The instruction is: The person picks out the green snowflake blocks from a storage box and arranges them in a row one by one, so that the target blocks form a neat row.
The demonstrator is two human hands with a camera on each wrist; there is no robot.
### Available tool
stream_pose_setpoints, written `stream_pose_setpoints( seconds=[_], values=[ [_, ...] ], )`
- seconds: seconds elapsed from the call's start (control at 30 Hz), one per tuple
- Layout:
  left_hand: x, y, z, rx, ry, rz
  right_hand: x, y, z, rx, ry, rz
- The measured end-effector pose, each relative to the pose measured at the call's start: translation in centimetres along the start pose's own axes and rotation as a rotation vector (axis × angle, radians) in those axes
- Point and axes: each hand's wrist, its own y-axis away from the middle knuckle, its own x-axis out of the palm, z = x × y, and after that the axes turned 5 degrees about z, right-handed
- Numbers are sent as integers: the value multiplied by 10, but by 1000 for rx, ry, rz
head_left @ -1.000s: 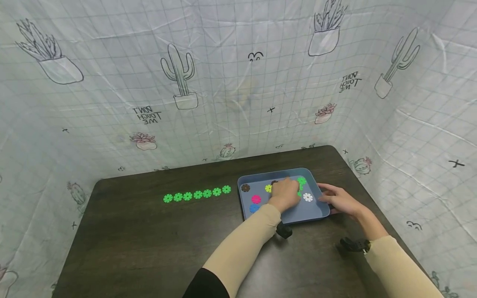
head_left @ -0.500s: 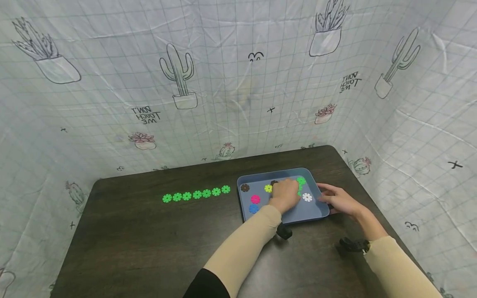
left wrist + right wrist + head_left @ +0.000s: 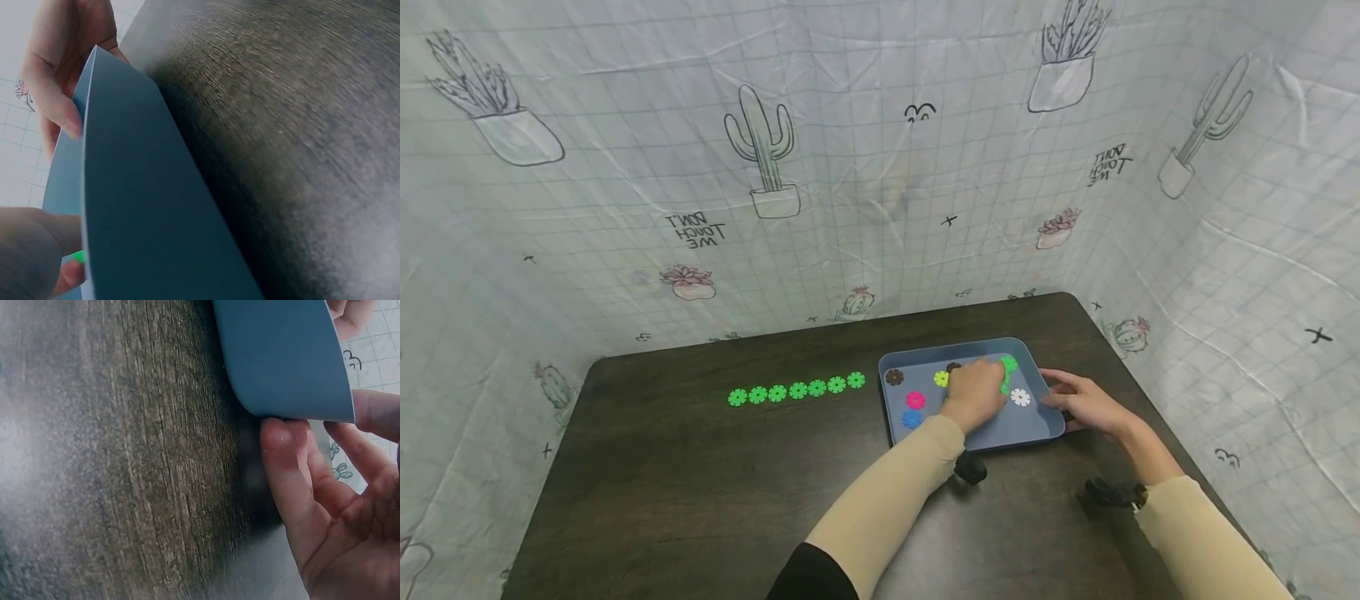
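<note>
A blue-grey tray (image 3: 970,436) holds small notched plastic discs: a white disc (image 3: 1020,397), a pink disc (image 3: 915,401), a blue disc (image 3: 912,419), a yellow disc (image 3: 942,378) and a brown disc (image 3: 894,377). Green discs (image 3: 1009,364) lie toward its right side. My left hand (image 3: 975,392) reaches down into the tray with curled fingers, its fingertips hidden in the head view. In the left wrist view a bit of green disc (image 3: 79,256) shows between its finger and thumb. My right hand (image 3: 1086,404) grips the tray's right wall, thumb over the rim, fingers outside.
On the dark wooden table (image 3: 662,483), left of the tray, several green discs (image 3: 798,390) form a straight row. A patterned cloth (image 3: 865,167) hangs behind the table and along its sides. The left forearm crosses the tray's front edge.
The left hand stays in the same spot in the tray; the green discs beside its fingers have shifted slightly. The right hand has not moved.
</note>
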Motion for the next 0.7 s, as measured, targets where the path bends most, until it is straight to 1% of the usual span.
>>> stream_pose_setpoints(
  seconds=[0.2, 0.33, 0.4, 0.57, 0.7],
  values=[
    [1, 4, 4, 11, 67, -68, 1, -2, -2, 2, 2, 1],
    [-2, 7, 7, 10, 84, -100, 2, -2, -2, 5, 7, -4],
    [-4, 10, 9, 11, 89, -125, 3, -3, -3, 4, 5, -8],
    [-11, 16, 20, 16, 145, -199, 3, -5, -6, -4, -4, -15],
    [-16, 22, 31, -3, 168, -236, 3, -6, -6, -7, 8, -16]
  ],
)
